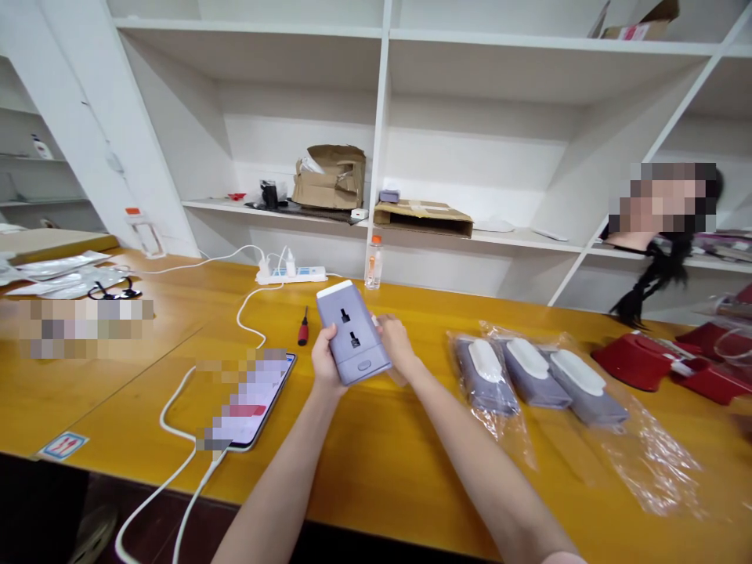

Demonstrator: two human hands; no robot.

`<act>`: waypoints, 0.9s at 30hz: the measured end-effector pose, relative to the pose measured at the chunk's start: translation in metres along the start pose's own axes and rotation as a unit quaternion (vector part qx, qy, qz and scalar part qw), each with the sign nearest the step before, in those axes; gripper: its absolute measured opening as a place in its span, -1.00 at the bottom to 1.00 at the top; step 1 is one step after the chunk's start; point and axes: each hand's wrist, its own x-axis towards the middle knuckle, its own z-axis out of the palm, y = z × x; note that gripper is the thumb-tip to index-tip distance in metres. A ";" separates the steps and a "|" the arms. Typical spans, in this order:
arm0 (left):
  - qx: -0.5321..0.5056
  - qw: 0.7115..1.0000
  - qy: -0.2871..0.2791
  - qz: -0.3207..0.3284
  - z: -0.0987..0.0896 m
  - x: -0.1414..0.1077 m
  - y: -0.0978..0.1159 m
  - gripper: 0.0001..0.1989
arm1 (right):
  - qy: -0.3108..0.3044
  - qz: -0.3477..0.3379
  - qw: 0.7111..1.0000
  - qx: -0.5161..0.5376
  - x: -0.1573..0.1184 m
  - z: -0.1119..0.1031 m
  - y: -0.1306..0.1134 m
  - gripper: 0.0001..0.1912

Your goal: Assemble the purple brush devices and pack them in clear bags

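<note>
A grey-purple plastic case (346, 345) with a white top end is tilted above the table. Two black keyhole slots and a small oval mark show on the face toward me. My left hand (327, 360) grips its left edge, thumb on the front and the other fingers hidden behind. Against the right edge, my right hand (398, 341) has its fingers curled together. A small white bit shows near those fingertips, but what they hold is partly hidden. On the table to the right lie several similar cases (532, 374) with white oval parts, on or in clear plastic bags.
Left of my hands lie a red-handled screwdriver (303, 329) and a phone (258, 403) with a white cable. A power strip (294, 274) and a clear bottle (374, 265) stand at the back. Red plastic parts (634, 360) sit right, below a partly visible person.
</note>
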 end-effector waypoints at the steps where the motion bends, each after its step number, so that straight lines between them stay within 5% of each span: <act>1: 0.002 1.000 0.010 0.011 -0.001 0.000 -0.001 -0.55 | 0.034 0.021 0.999 0.021 -0.002 -0.004 0.007 -0.67; 7: 0.038 0.990 0.134 -0.005 0.002 0.000 -0.023 -0.62 | 0.189 0.086 0.967 0.148 -0.052 -0.031 0.033 -0.63; 11: 0.056 0.987 0.103 -0.109 0.008 -0.012 -0.041 -0.67 | 0.277 0.004 0.933 0.229 -0.094 -0.036 0.020 -0.45; 21: 0.095 0.979 0.081 -0.159 0.009 -0.024 -0.052 -0.63 | 0.263 -0.188 0.937 0.128 -0.112 -0.025 0.032 -0.34; 27: 0.105 0.974 0.093 -0.178 0.011 -0.028 -0.057 -0.67 | 0.231 -0.155 0.940 0.198 -0.116 -0.030 0.030 -0.26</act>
